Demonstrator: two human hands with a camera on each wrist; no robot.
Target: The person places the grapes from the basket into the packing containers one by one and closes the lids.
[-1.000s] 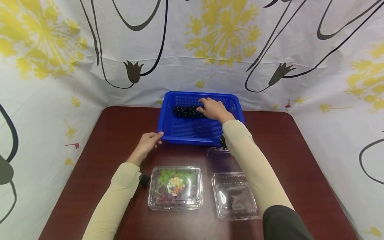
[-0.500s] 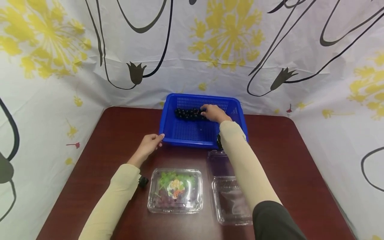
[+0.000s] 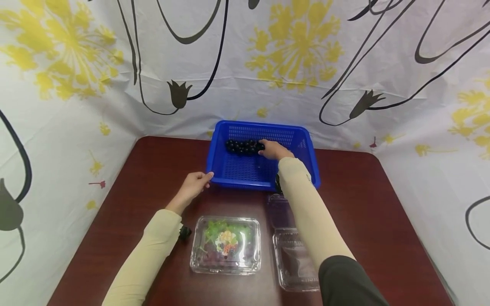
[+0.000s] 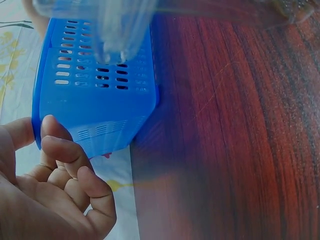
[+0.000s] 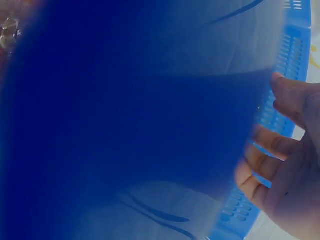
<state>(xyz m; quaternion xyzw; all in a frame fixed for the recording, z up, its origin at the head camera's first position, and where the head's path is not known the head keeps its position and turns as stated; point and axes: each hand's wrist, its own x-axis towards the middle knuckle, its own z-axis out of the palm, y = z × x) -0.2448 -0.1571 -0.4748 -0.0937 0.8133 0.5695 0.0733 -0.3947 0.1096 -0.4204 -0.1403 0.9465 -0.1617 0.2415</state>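
A blue plastic basket point(image 3: 245, 183) stands at the back of the table with a bunch of black grapes point(image 3: 239, 147) inside, along its far side. My left hand point(image 3: 194, 185) pinches the basket's front left corner; in the left wrist view, thumb and forefinger of that hand point(image 4: 60, 175) meet at the rim. Reaching in from the right, my right hand point(image 3: 272, 150) grips the right end of the grapes with curled fingers. The right wrist view is mostly filled by the blurred basket wall point(image 5: 150, 130), which hides the grapes; that hand's point(image 5: 290, 155) fingertips are partly covered.
In front of the basket lies a closed clear clamshell point(image 3: 226, 246) holding green and red grapes. To its right an open clear clamshell point(image 3: 294, 259) lies partly under my right sleeve, its lid part point(image 3: 281, 212) towards the basket. Patterned cloth point(image 3: 226, 97) hangs behind the table.
My right hand has come down from above the grapes and its fingers have curled at their right end. The left hand stays at the basket's corner. The whole head view has shifted slightly.
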